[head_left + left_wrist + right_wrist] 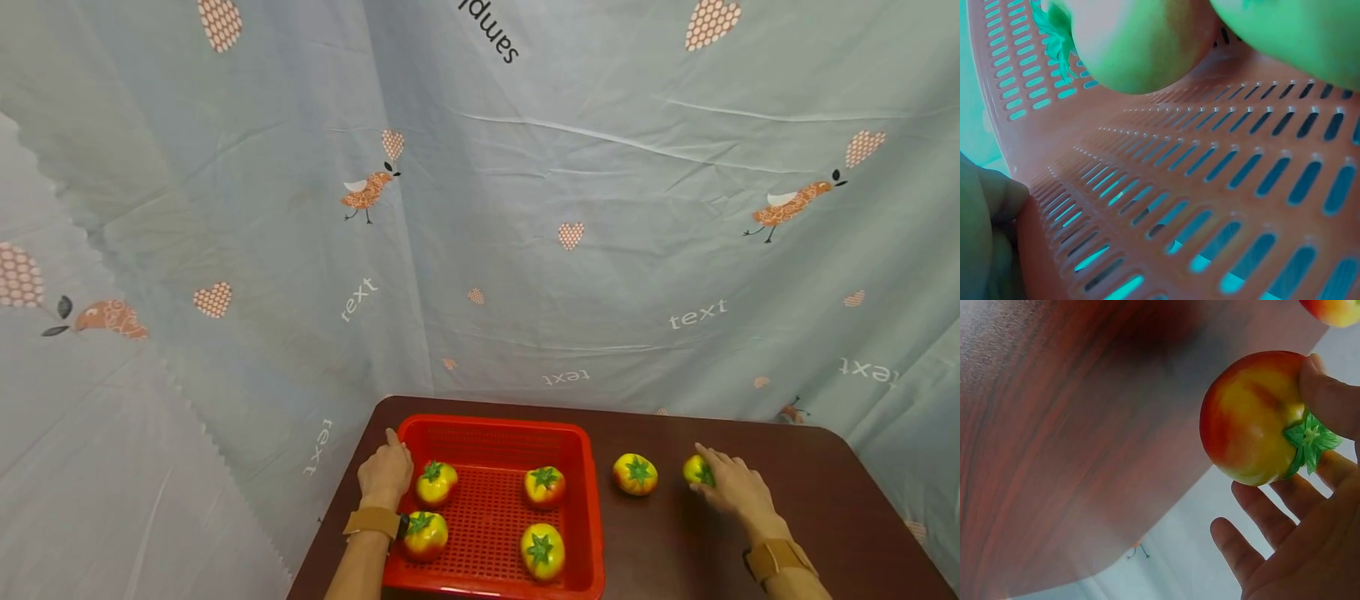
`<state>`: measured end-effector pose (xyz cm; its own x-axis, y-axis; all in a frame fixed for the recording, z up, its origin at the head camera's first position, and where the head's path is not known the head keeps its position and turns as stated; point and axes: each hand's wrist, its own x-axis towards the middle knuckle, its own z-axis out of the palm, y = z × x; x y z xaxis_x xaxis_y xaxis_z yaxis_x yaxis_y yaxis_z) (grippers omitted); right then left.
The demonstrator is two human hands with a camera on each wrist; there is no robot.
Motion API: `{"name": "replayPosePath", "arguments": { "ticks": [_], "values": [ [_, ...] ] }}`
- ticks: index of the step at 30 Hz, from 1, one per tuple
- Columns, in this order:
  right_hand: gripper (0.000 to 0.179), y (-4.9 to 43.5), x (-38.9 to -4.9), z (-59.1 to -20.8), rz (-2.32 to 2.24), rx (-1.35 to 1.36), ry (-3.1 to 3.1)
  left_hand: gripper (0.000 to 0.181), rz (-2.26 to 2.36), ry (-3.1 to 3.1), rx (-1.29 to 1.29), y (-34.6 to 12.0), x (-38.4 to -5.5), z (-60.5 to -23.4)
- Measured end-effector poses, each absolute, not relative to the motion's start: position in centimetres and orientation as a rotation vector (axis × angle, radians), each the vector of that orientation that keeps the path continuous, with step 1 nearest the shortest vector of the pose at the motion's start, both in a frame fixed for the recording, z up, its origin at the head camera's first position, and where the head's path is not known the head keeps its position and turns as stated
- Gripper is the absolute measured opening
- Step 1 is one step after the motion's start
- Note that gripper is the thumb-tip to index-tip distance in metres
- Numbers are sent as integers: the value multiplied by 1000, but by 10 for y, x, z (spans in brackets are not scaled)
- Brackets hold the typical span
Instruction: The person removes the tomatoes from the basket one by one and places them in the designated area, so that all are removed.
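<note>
On the left, my left hand [386, 472] grips the side rim of a red plastic basket [495, 422]; its fingers [1004, 195] show against the rim in the left wrist view. Several red-yellow tomatoes with green leafy tops lie inside, among them one tomato [543, 487] at the right back and another [426, 536] near my left wrist. To the right of the basket, my right hand [738, 492] holds a tomato [1254, 419] between its thumb and fingers, with the little finger spread away from it.
One more tomato [635, 474] sits on the dark brown table [802, 483], between the basket and my right hand. A pale patterned curtain [525, 250] hangs behind the table's far edge and along its left side.
</note>
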<state>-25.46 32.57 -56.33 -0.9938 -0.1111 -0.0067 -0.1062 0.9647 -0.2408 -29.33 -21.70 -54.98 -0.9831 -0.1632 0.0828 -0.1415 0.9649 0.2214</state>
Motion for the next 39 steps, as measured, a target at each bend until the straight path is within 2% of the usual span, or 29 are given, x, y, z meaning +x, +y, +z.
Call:
{"name": "replayPosePath", "arguments": {
  "ticks": [39],
  "values": [
    [77, 321, -255, -585, -456, -96, 2990, 55, -331, -3002, 225, -216, -293, -550]
  ]
}}
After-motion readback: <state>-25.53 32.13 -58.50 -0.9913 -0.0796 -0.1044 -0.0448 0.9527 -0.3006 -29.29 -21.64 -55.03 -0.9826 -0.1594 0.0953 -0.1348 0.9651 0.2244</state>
